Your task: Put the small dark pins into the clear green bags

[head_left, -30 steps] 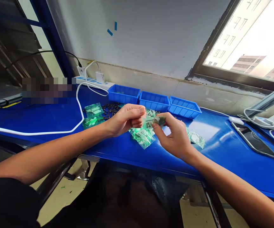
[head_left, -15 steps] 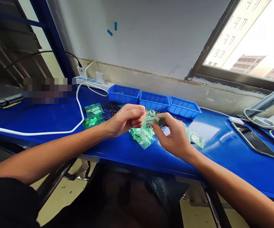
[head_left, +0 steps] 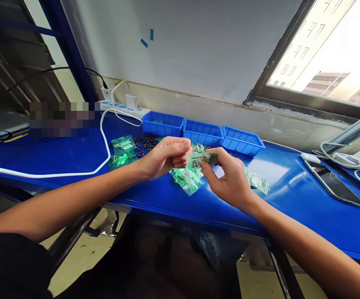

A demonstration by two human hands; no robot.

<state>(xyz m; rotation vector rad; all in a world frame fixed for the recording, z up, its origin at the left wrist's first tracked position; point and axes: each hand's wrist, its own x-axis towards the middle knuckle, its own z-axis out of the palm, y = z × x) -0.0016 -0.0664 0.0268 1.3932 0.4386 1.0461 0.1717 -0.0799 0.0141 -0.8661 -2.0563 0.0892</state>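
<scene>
Over the blue table, my right hand pinches a small clear plastic bag with metal pieces like screws inside. My left hand is closed with thumb against fingers at the bag's left edge, and the bag's end appears to go into that grip. Below the hands lie several green-tinted plastic packets. More packets rest left of my left hand, beside a heap of dark screws. Another packet lies right of my right hand.
Three blue bins stand along the wall: a left bin, a middle bin and a right bin. A white cable curves across the left side from a power strip. A phone lies at the right.
</scene>
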